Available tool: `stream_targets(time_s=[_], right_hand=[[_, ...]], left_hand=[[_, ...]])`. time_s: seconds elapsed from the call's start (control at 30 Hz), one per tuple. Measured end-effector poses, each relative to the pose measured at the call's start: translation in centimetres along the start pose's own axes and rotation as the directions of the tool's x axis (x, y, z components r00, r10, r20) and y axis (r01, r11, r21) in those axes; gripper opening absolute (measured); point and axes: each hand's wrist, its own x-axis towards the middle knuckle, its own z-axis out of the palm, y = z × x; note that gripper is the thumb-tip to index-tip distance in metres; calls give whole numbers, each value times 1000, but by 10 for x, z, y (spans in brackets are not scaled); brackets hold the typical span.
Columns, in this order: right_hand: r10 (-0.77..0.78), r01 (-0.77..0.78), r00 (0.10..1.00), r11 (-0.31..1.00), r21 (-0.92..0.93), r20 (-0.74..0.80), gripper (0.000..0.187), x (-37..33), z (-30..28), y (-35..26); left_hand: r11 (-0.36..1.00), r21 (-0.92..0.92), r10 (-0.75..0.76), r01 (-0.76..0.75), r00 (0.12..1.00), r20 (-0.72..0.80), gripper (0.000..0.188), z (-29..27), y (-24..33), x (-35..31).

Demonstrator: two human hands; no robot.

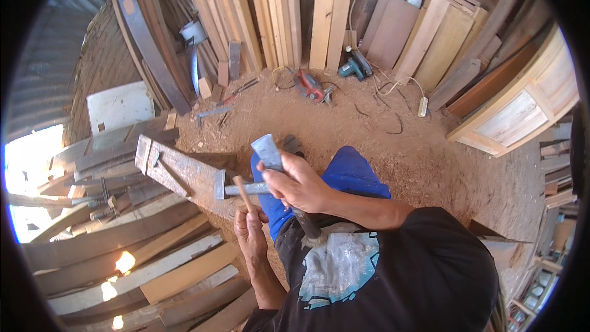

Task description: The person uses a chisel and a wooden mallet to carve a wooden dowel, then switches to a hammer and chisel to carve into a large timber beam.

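My right hand [298, 184] is closed around a wide-bladed chisel [267, 149] in front of my body. Its broad grey blade points up and away from me, and its dark handle comes out below my fist toward my shirt. From beside that fist a hammer-like metal tool [246, 189] with a square head reaches left; I cannot tell whether the same hand holds it. My left hand [251, 229], lower and to the left, pinches a thin wooden stick [243, 192] that stands upright near the metal bar.
A wooden plank bench [203, 175] with strips on it lies to the left, above stacked boards [184, 270]. On the sawdust floor ahead are a red power tool [311, 88], a teal power tool [353, 68] and a cable socket [423, 106]. Upright planks [326, 19] line the back; a panelled door [516, 117] leans right.
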Motion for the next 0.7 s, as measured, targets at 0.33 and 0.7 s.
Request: stream_targets(time_s=[0.33,0.7], right_hand=[[-197,160,980,854,-496,-23,19,12,-28,10],[-159,181,965,979,90,-209,27,26,-16,15]], left_hand=[[984,-118,-89,131,948,305,26,32,7,16],[888,-399,-207,228,974,96,32,29,3,36]])
